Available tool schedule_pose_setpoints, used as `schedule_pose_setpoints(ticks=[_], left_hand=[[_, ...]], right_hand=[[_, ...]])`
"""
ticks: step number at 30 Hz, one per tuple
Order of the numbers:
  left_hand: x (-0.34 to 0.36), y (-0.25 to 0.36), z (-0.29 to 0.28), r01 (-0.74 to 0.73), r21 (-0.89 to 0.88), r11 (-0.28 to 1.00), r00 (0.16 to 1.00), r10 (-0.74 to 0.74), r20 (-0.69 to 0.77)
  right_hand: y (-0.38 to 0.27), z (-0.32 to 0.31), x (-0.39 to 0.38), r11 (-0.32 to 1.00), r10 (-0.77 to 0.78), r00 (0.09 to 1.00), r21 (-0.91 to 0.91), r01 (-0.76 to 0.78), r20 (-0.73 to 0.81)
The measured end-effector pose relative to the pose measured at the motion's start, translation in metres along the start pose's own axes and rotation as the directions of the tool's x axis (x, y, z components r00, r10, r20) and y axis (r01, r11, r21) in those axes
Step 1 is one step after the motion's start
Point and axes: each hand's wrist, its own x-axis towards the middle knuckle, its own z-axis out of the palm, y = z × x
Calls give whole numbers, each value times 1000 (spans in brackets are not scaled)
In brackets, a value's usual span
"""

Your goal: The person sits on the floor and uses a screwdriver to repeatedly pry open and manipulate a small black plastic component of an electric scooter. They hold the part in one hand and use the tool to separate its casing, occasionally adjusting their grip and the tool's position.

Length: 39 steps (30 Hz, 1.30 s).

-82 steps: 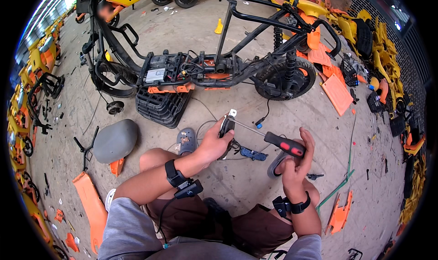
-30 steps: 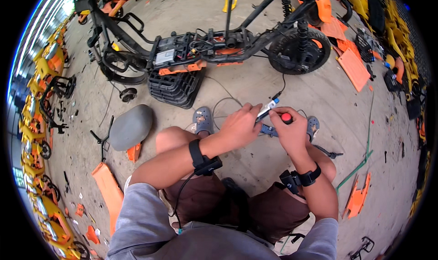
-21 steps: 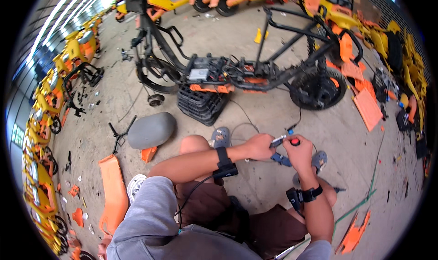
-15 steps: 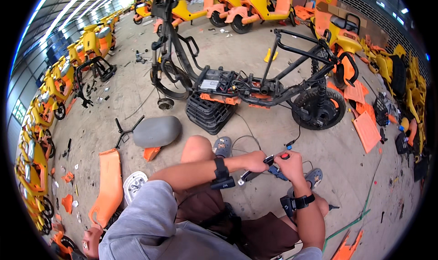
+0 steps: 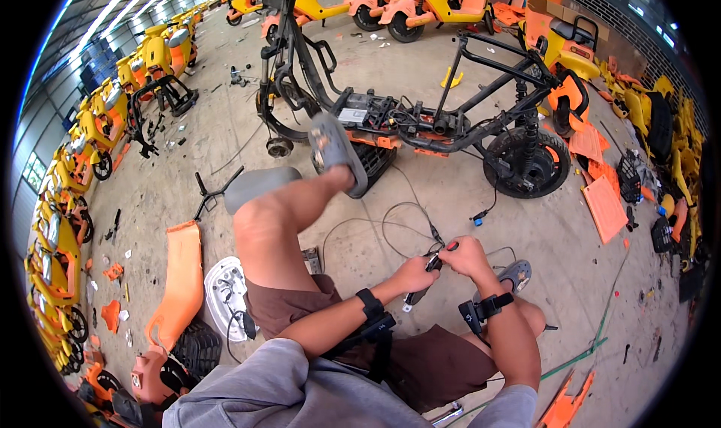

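Over my lap, my left hand (image 5: 415, 274) grips a dark, elongated part with a silver end (image 5: 408, 305); I cannot make out its exact kind. My right hand (image 5: 466, 257) is closed just beside it, around a small thing whose red end (image 5: 452, 245) shows by the thumb. The fingers hide the rest of that thing. The two hands nearly meet at the part's upper end. A thin dark cable (image 5: 384, 221) loops on the floor beyond my hands and runs up to them. Farther off stands a stripped black scooter frame (image 5: 451, 139) with its wheels on.
My left foot in a grey clog (image 5: 327, 146) is raised before the frame's black basket. A grey seat (image 5: 259, 184), an orange panel (image 5: 182, 278) and a white shell (image 5: 225, 296) lie at left. Yellow scooters (image 5: 154, 56) line the left; loose panels (image 5: 604, 210) lie at right.
My left leg has lifted and swung forward, its foot now in front of the frame. Both hands have shifted slightly, and the held part hangs more steeply. A blue piece below my right hand no longer shows.
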Motion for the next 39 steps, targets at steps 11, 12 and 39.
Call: schedule_pose_setpoints(ticks=[11,12,39], left_hand=[[2,-69,36,-63,-255,965,980,11,-197],[3,-79,40,-7,-220,976,980,-37,-196],[47,-62,-18,182,-814,552,836,-522,-167]], right_hand=[[25,57,-6,938,72,997,338,-73,16],[26,61,-2,928,96,992,354,-117,77],[179,197,111,850,499,841,72,-522,207]])
